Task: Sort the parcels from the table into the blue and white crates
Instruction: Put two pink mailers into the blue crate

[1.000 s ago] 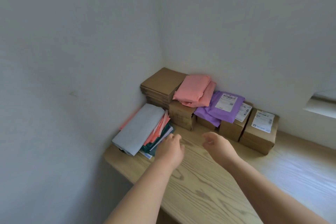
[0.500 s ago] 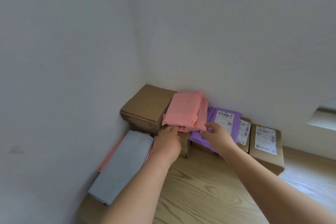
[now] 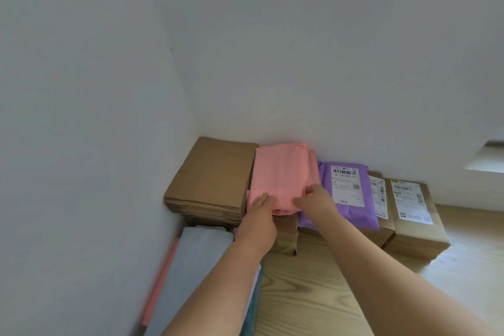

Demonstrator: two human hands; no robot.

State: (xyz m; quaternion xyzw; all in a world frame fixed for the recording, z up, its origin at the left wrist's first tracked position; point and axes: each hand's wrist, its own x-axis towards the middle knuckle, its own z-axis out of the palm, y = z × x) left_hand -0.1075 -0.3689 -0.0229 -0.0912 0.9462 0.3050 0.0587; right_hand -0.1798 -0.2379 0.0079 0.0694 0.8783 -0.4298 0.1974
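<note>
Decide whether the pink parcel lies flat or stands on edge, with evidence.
Flat: the pink parcel shows its broad face upward atop a box, left hand and right hand at its edge.

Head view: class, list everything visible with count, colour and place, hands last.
brown boxes: three showing, brown, along the back wall
pink parcels: at least two, pink, stacked on the leftmost box
purple parcel: one, purple, across boxes right of the pink ones
flattened cardboard: one stack, brown, in the corner
grey mailer: one, grey, by the left wall
table: one, light wood, beneath everything
left hand: one, fingers on the pink parcels' front edge
right hand: one, gripping that same edge
</note>
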